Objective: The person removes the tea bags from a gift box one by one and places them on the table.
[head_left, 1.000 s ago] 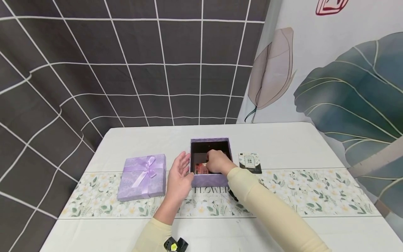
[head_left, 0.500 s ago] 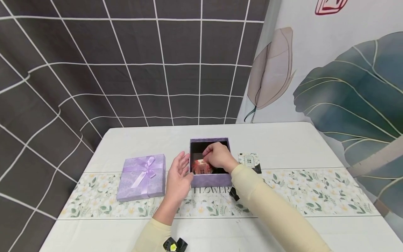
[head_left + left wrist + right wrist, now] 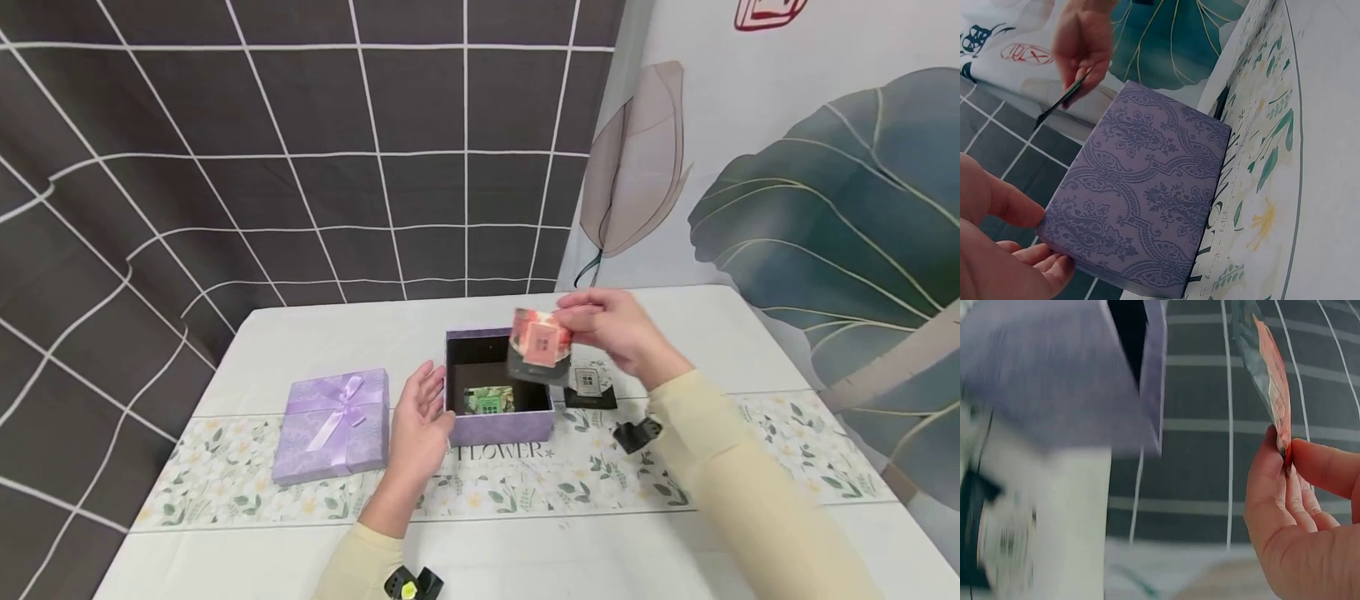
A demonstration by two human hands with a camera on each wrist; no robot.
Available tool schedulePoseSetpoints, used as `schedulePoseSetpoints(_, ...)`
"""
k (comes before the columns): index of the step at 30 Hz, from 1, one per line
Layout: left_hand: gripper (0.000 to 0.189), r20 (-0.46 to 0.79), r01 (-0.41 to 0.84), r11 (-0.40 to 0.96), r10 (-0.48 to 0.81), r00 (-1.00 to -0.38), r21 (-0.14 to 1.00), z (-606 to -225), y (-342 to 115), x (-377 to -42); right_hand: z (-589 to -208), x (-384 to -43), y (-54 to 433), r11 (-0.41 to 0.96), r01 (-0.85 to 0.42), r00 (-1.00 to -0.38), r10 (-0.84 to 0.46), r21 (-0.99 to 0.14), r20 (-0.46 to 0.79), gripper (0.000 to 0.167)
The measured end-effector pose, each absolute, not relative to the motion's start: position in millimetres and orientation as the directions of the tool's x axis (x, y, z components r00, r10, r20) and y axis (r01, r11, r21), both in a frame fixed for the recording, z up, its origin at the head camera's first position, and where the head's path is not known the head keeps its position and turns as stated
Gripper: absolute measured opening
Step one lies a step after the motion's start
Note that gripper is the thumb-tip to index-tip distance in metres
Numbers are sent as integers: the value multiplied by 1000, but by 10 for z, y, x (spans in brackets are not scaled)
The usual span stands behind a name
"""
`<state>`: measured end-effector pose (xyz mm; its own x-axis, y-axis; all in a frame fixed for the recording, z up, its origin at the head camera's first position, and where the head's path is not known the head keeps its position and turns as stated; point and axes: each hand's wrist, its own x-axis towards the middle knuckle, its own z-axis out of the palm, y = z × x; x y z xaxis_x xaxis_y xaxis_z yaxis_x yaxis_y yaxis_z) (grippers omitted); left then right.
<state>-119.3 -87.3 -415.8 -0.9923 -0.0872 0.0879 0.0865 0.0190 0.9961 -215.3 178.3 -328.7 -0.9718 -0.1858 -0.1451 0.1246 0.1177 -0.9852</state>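
My right hand [image 3: 615, 329] pinches a red-and-black sachet [image 3: 542, 343] by its edge, above the box's right side. In the right wrist view the thumb and index finger grip the thin sachet [image 3: 1275, 381] seen edge-on. Below it stands a purple patterned box [image 3: 502, 429], its top uncovered. A green sachet [image 3: 490, 402] lies inside, near the front wall. My left hand [image 3: 420, 425] rests at the box's left side with relaxed fingers. In the left wrist view its thumb touches a corner of the box [image 3: 1141, 181].
A purple lid [image 3: 330, 427] with a ribbon bow lies left of the box. To the right a white-and-black sachet [image 3: 588, 383] lies flat on the table. A floral band crosses the white tabletop [image 3: 525, 550]. A dark grid curtain [image 3: 420, 183] hangs behind.
My right hand has lifted the red sachet out of the box, up and to the right. The green sachet in the box now shows. My left hand stays beside the box.
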Motion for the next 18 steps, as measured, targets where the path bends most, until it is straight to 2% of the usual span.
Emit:
schedulePoseSetpoints(3,74,85,83,26,-88,-992,996,-4155,-869,-1198,-3256,-2154,2145,109,142,-976,-148,-984,-157,42)
schedulePoseSetpoints(6,75,82,80,27,-98,-992,996,-4159,-884,-1189,-3345,-2189,2490,162,180,-975,-98,-970,-197,49)
schedulePoseSetpoints(11,74,87,85,20,-103,-991,996,-4164,-897,-1169,-3692,-2226,3013,286,310,-946,3,-907,-323,58)
schedulePoseSetpoints(18,73,90,89,10,-85,-992,996,-4160,-874,-1179,-4115,-2179,3432,328,431,-895,36,-840,-445,59)
